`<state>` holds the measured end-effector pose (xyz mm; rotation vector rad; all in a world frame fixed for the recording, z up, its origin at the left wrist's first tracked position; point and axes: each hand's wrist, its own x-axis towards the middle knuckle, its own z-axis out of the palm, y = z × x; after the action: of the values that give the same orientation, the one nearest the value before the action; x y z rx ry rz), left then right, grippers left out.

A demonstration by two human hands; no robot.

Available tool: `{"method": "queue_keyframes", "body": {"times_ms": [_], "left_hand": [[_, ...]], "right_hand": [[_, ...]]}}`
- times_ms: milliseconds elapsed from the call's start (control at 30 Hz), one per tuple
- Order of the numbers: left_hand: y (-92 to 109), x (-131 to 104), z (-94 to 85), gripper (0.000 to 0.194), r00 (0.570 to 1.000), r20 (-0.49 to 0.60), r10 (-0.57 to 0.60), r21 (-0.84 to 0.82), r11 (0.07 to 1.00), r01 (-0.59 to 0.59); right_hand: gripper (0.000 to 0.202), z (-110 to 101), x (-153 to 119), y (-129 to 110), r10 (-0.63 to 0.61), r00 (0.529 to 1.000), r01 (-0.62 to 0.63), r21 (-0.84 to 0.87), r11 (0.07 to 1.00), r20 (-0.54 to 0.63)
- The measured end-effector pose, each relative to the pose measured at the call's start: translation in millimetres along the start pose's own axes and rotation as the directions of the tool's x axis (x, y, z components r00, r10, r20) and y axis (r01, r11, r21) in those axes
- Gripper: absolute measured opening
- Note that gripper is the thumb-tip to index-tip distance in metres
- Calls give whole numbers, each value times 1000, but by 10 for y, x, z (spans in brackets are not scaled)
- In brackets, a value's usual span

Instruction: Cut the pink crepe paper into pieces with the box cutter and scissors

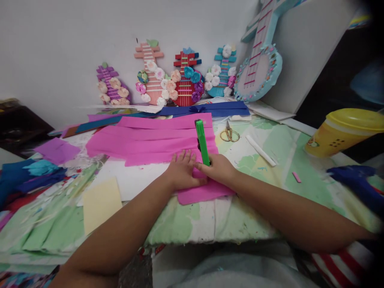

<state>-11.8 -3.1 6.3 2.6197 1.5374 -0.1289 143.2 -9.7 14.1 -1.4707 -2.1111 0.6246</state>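
Observation:
My left hand (183, 170) lies flat with fingers stretched out on pink crepe paper (150, 138). Right beside it, my right hand (218, 170) is wrapped round a bright green utility knife (202, 138), which stands nearly upright and points away from me. The knife's lower end is hidden in the hand, so I cannot tell whether its blade is out. Pink pieces lie in overlapping strips beyond the hands, and another pink piece (198, 195) lies under and in front of them. White paper (136, 178) shows beneath the pink at the left.
Gold-handled scissors (229, 135) and a white stick (261, 151) lie right of the pink paper. A yellow lidded cup (342, 132) and a blue glue gun (357, 178) are at the right. Several flower-decorated guitar shapes (185, 82) lean on the wall. Cream paper (102, 204) lies left.

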Motion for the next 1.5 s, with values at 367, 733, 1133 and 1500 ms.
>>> {"method": "queue_keyframes", "body": {"times_ms": [367, 733, 1133, 1500], "left_hand": [[9, -2, 5, 101, 1000, -8, -13, 20, 1000, 13], [6, 2, 2, 98, 1000, 0, -7, 36, 999, 7], [-1, 10, 6, 97, 1000, 3, -2, 43, 999, 2], [-5, 15, 13, 102, 1000, -4, 1, 36, 999, -1]], "right_hand": [[45, -14, 41, 53, 40, 999, -42, 143, 989, 18], [42, -34, 63, 79, 75, 997, -76, 222, 972, 16], [44, -44, 51, 50, 52, 999, -52, 212, 976, 7], [43, -36, 36, 59, 27, 999, -35, 219, 975, 37]]}}
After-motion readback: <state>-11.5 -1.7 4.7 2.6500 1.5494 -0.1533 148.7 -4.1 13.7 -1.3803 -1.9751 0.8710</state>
